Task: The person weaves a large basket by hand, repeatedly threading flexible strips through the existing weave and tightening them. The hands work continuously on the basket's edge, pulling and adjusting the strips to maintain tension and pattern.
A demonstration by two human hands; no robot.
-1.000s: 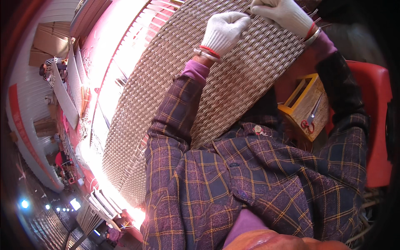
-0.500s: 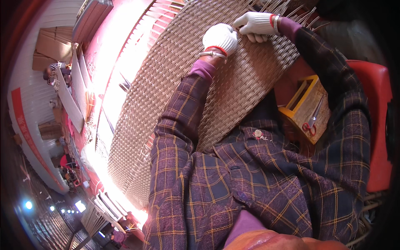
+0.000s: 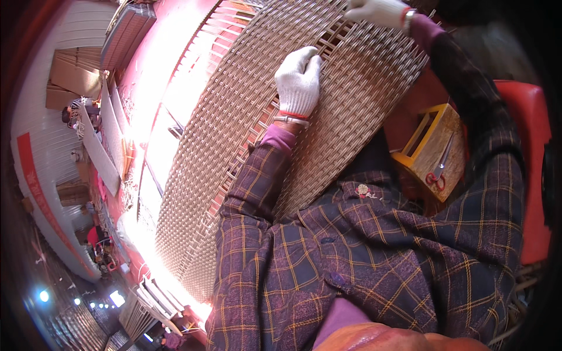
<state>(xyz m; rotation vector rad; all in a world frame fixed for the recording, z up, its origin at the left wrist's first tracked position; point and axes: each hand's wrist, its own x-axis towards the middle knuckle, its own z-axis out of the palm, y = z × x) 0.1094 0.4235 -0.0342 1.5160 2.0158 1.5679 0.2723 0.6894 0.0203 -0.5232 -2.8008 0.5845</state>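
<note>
A large curved panel of brown woven wicker (image 3: 234, 123) lies across my lap and reaches away from me. My left hand (image 3: 297, 82), in a white knit glove with a red cuff edge, rests over the weave with its fingers curled and thumb against the forefinger; whatever they pinch is hidden. Beyond it, at the top edge, my gloved right hand (image 3: 377, 11) has its fingertips together at the weave, partly cut off by the picture's edge. Between the two hands a narrow gap (image 3: 335, 36) in the weave shows bare crosswise strands.
Right of my lap, scissors with red handles (image 3: 435, 180) lie on a wooden board with a yellow frame (image 3: 418, 137). A red chair (image 3: 527, 169) stands at the right. Loose strands stick out at the panel's far end. Stacked boards (image 3: 130, 35) and cartons (image 3: 76, 73) are at the left.
My hands have moved apart: the left came nearer to me, the right went farther away and up. A gap along the weave now shows between and below them. The panel has shifted slightly.
</note>
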